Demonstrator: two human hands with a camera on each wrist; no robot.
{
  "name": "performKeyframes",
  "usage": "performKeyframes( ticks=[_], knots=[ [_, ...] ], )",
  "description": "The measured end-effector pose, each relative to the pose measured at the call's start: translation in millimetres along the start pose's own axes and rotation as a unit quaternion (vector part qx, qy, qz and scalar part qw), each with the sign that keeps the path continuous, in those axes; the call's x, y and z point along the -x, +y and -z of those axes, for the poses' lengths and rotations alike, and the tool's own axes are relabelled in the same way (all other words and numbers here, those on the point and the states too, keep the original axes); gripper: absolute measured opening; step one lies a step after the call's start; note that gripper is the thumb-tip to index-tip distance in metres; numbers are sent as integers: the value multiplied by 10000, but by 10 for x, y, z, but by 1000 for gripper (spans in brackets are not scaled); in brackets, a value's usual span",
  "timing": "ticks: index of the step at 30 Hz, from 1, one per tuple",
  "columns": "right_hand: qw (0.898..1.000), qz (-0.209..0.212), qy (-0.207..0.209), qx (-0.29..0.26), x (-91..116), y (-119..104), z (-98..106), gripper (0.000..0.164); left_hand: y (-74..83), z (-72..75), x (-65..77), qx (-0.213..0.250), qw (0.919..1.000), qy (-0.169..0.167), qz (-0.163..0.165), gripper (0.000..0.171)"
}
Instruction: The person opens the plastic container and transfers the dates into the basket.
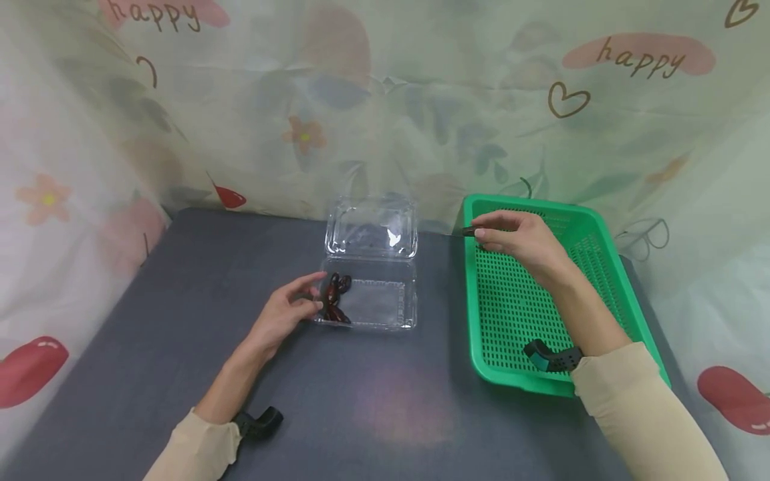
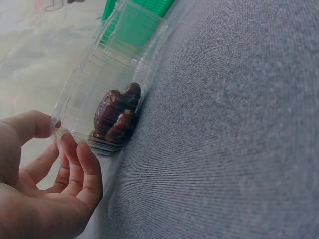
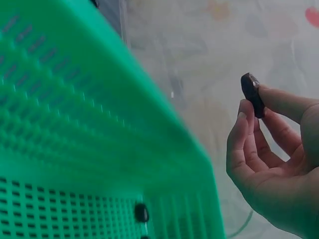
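Between the thumb and fingertips of my right hand [image 1: 522, 240] is a dark brown date [image 3: 253, 94], held over the left rim of the green basket [image 1: 475, 321]. My left hand [image 1: 289, 307] pinches the left wall of a clear plastic clamshell box [image 1: 385, 327], whose lid [image 1: 369, 230] stands raised at the back. Several glossy dates [image 2: 113, 112] lie clustered at the left end of the box, close to my left fingers. Low in the basket's corner, the right wrist view shows another dark date [image 3: 142, 212].
Dark grey cloth [image 1: 385, 401] covers the table. A patterned curtain [image 1: 385, 120] hangs right behind the box and basket. Black bands [image 1: 259, 422] are strapped on both wrists, the right one overlapping the basket in the head view.
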State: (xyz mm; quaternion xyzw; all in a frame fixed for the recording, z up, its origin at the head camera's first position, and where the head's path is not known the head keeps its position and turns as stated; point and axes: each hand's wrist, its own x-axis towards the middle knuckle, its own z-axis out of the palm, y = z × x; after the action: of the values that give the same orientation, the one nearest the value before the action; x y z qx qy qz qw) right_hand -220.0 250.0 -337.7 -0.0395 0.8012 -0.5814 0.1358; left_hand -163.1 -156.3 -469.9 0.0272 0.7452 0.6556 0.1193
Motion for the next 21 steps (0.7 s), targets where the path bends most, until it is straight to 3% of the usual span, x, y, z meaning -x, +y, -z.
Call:
performKeyframes(
  ticks=[16,21],
  knots=[
    [9986,-343,289,-270,-194,457,494,49,-33,13,-15,-97,9999,49,90,54],
    [9952,-512,394,-741,-195,639,618,49,-52,16,-20,-61,10000,23,68,54]
  ],
)
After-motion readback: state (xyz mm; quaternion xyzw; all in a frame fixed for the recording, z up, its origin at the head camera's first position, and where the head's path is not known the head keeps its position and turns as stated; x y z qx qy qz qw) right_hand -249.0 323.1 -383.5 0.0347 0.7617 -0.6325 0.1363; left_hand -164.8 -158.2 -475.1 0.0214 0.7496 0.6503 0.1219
